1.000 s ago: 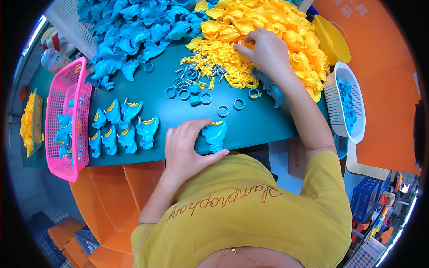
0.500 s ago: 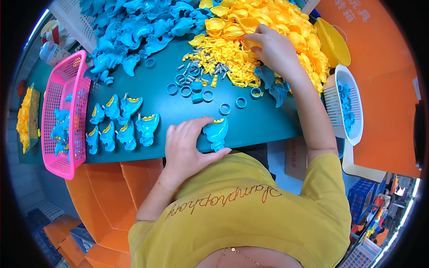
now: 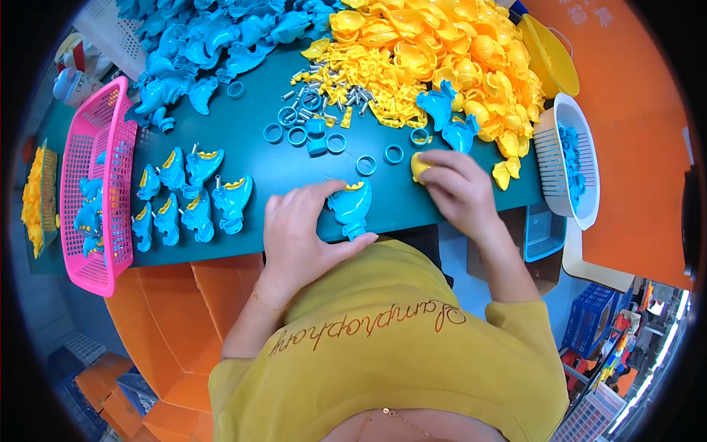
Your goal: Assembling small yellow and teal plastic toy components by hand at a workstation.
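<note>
At the table's near edge my left hand (image 3: 298, 228) steadies a blue plastic toy shell (image 3: 351, 210) between thumb and fingers. A toothed yellow strip lies along the shell's upper edge. To its right, my right hand (image 3: 465, 193) pinches a yellow plastic shell piece (image 3: 420, 168), mostly hidden by the fingers. Several blue rings (image 3: 366, 165) lie on the table just beyond both hands. Two loose blue shells (image 3: 460, 134) rest above my right hand, against the yellow heap.
Blue shells (image 3: 213, 44) and yellow shells (image 3: 471, 59) are heaped at the back, with small yellow parts (image 3: 394, 99) and metal pins in front. Filled blue shells (image 3: 232, 202) stand in rows at left beside a pink basket (image 3: 121, 184). A white basket (image 3: 587, 162) sits at right.
My right hand has come back from the yellow heap toward the near edge, bringing a yellow shell piece. My left hand still holds the blue shell in about the same place.
</note>
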The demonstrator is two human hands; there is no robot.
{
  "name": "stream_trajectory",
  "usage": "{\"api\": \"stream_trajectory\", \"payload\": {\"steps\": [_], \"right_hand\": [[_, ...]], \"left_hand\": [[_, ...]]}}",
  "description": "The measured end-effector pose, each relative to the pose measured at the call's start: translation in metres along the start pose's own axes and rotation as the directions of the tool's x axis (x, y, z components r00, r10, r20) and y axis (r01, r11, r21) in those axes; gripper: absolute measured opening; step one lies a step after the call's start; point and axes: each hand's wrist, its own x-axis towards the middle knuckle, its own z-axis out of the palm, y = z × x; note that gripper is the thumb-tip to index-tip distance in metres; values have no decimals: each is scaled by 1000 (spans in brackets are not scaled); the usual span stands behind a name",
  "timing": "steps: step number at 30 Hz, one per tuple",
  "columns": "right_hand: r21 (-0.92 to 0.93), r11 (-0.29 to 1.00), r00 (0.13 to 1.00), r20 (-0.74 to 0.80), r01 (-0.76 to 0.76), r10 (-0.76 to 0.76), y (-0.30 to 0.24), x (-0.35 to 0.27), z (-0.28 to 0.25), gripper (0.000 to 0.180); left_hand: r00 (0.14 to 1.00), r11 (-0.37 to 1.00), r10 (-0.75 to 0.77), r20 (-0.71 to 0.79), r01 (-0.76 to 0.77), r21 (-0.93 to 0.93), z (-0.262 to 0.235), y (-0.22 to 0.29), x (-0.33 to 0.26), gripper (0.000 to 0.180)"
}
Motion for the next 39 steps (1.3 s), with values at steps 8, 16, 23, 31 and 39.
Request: {"api": "stream_trajectory", "payload": {"steps": [8,16,23,31,39], "right_hand": [[653,634,808,-57,-414,587,-23,-36,25,24],[954,-19,761,251,-300,597,-68,-5,52,52],[463,797,914,83,-388,397,-86,11,51,18],[654,411,754,410,-635,513,-84,12,33,17],[724,219,686,446,-654,575,-96,9,46,16]], "left_hand": [[998,999,-50,36,50,15,-2,3,-3,70],[992,993,-113,-58,115,35,16,12,-14,71],[989,998,-53,-140,56,21,23,4,-14,73],[989,994,-104,-107,105,8,18,4,-15,72],[984,996,-80,-158,73,-47,22,1,-13,75]]}}
